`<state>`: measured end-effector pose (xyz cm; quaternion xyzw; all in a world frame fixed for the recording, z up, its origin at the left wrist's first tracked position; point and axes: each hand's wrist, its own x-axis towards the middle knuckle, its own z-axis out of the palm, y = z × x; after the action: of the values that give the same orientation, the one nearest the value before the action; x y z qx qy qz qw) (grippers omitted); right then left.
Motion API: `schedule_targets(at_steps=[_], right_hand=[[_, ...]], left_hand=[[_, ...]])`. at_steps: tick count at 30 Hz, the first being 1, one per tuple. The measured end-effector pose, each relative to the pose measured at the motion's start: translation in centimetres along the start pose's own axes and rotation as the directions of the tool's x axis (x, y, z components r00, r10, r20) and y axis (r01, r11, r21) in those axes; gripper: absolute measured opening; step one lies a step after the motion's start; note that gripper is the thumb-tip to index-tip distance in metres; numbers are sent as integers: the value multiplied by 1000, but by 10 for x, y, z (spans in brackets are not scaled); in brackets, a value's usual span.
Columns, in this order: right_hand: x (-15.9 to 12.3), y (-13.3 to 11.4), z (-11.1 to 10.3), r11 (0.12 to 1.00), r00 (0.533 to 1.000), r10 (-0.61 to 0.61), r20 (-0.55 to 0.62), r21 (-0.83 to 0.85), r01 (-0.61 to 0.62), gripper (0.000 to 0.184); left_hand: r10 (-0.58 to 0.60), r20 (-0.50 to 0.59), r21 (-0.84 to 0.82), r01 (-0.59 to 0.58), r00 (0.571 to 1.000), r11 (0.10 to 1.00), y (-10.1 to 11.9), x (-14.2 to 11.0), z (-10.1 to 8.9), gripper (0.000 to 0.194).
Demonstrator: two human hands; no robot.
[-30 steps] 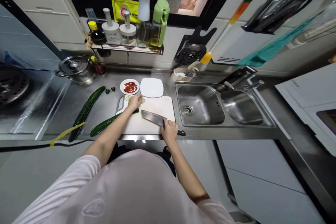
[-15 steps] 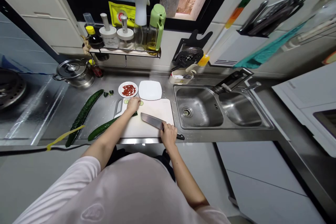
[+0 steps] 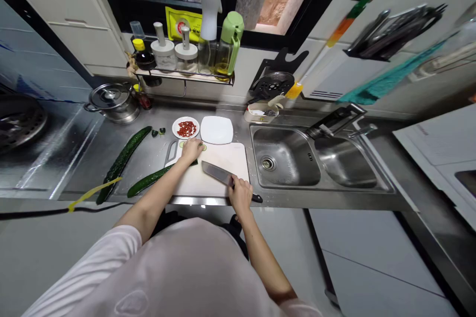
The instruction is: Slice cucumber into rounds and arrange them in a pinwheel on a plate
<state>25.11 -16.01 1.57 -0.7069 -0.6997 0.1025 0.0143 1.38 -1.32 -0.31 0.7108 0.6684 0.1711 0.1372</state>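
Observation:
My right hand [image 3: 241, 194] is closed round the black handle of a broad kitchen knife [image 3: 216, 173]. The blade lies flat-looking over the white cutting board [image 3: 223, 158] and points up to the left. At the board's far edge my left hand [image 3: 192, 149] curls its fingers over cucumber slices [image 3: 182, 144], some of them hidden beneath it. A cut cucumber [image 3: 148, 181] lies partly under my left forearm, its cut end on the board. Another whole cucumber [image 3: 124, 158] rests on the counter to the left, near two small dark end pieces [image 3: 158, 132].
Behind the board stand a plate of chopped red pieces [image 3: 175, 130] and a white square plate [image 3: 216, 130]. A double sink [image 3: 286, 156] is on the right, a lidded pot [image 3: 115, 104] at the back left. A yellow strap [image 3: 92, 191] crosses the left front edge.
The view has shifted slightly, so everything sits a little lower and further right. Both hands and the knife keep almost the same places over the board.

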Motion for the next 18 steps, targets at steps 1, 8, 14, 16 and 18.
schedule_targets(at_steps=[1, 8, 14, 16, 18], right_hand=[[0, 0, 0, 1000, 1000, 0, 2, 2, 0, 42], [7, 3, -5, 997, 998, 51, 43, 61, -54, 39], [17, 0, -22, 987, 973, 137, 188, 51, -149, 37], [21, -1, -25, 988, 970, 140, 200, 40, -151, 37], [23, -3, -26, 987, 966, 145, 213, 30, -155, 38]], left_hand=[[-11, -13, -22, 10, 1000, 1000, -1, -5, -4, 22], [-86, -19, -153, 82, 996, 985, -42, -69, -40, 32], [-141, 91, -52, 146, 986, 988, -80, -111, -70, 53], [-137, 133, -10, 139, 982, 990, -85, -118, -73, 57], [-150, 161, 31, 147, 975, 989, -86, -122, -72, 58]])
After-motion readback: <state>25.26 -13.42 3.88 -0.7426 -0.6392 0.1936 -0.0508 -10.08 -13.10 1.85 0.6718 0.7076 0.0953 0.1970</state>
